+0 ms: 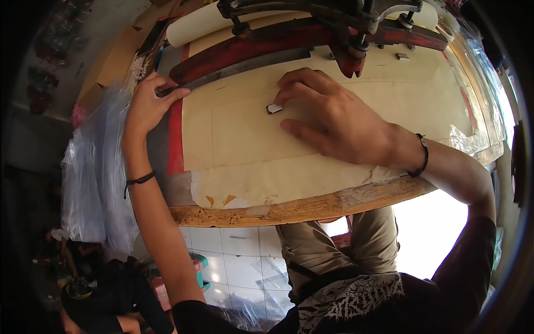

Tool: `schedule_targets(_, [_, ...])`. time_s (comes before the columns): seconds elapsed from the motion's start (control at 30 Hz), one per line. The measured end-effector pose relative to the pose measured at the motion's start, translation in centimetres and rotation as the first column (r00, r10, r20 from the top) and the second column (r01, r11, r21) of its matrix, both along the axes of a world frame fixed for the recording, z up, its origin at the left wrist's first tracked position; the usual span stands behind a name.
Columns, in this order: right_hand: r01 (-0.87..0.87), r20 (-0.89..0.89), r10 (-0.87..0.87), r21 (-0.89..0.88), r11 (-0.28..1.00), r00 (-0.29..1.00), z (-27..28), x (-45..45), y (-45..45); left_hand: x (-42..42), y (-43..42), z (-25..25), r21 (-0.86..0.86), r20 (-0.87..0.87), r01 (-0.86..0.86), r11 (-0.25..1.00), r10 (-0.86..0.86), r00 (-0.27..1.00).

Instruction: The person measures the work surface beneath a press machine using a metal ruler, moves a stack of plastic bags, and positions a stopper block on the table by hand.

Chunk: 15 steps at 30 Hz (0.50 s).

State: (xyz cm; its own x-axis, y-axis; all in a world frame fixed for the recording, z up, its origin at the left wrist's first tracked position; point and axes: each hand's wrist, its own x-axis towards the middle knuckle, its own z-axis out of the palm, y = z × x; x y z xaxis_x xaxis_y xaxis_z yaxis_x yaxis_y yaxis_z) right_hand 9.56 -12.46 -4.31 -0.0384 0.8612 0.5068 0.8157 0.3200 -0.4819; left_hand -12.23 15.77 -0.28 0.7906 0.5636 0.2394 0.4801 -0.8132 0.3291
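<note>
My left hand rests at the left edge of the work surface, by the left end of a red metal bar. Its thumb stretches over a red strip, and a dark gap shows between thumb and fingers. My right hand hovers low over a large tan sheet, thumb and fingers apart. One fingertip seems to touch a small white block with dark edges lying on the sheet. The palm side of this hand is hidden.
A dark clamp frame and a cream roll stand at the back. Clear plastic bags hang at the left. A worn wooden edge borders the front. Another person is at lower left.
</note>
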Motion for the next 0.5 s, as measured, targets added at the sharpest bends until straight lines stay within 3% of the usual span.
schedule_targets(0.17, [-0.007,0.030,0.007,0.011,1.000,1.000,0.09,-0.16,-0.08,0.00,0.09,-0.44,0.011,0.076,0.020,1.000,-0.021,0.997])
schedule_targets(0.5, [-0.007,0.079,0.005,0.028,1.000,0.997,-0.34,-0.06,0.14,0.34,0.47,-0.25,0.029,-0.002,-0.040,0.999,0.040,0.999])
